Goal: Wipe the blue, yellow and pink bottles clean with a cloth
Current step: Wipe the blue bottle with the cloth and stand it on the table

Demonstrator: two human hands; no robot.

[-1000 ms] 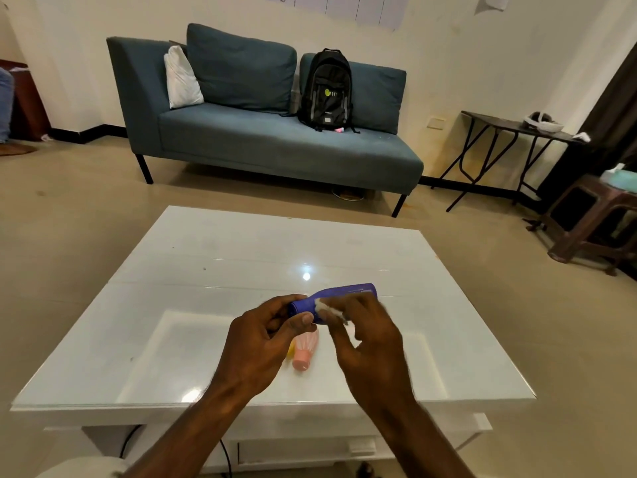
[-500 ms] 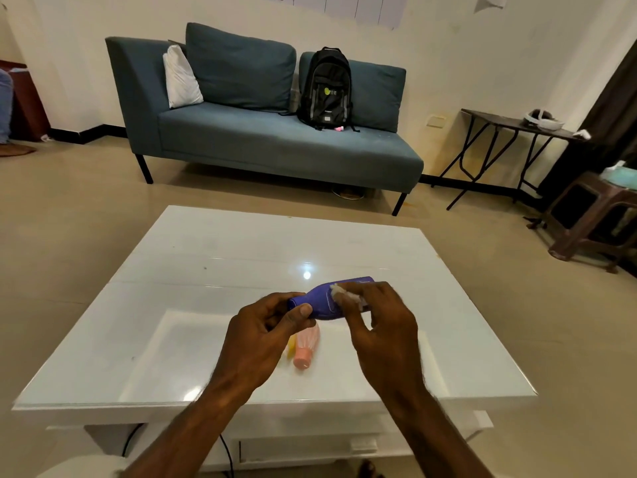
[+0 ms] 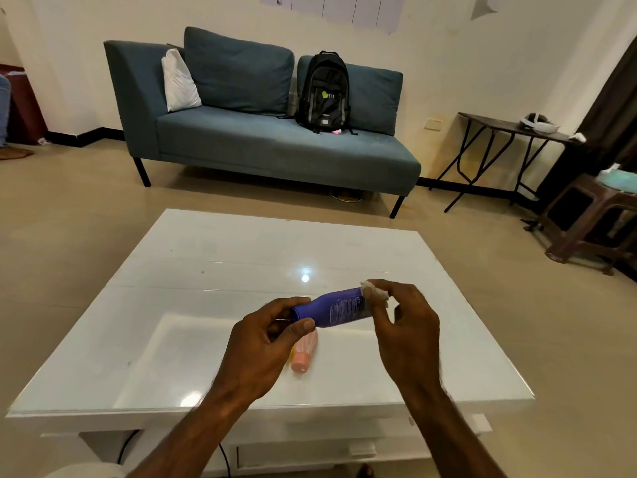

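Note:
My left hand [image 3: 263, 343] grips the cap end of the blue bottle [image 3: 332, 308], which lies sideways in the air above the white table [image 3: 220, 270]. My right hand [image 3: 403, 326] pinches a small white cloth [image 3: 374, 293] against the bottle's far right end. Below the blue bottle, the pink bottle [image 3: 304, 355] lies on the table with its cap toward me. Only a sliver of the yellow bottle [image 3: 291, 353] shows at the pink one's left side, mostly hidden behind my left hand.
A blue sofa [image 3: 275, 150] with a black backpack [image 3: 324, 93] stands beyond the table. A dark folding side table [image 3: 510, 127] and a brown stool [image 3: 593, 215] are at the right. A cable hangs under the table's front edge.
My right hand has slid the cloth along the blue bottle from near its middle to its right end. The left hand keeps its hold on the cap end.

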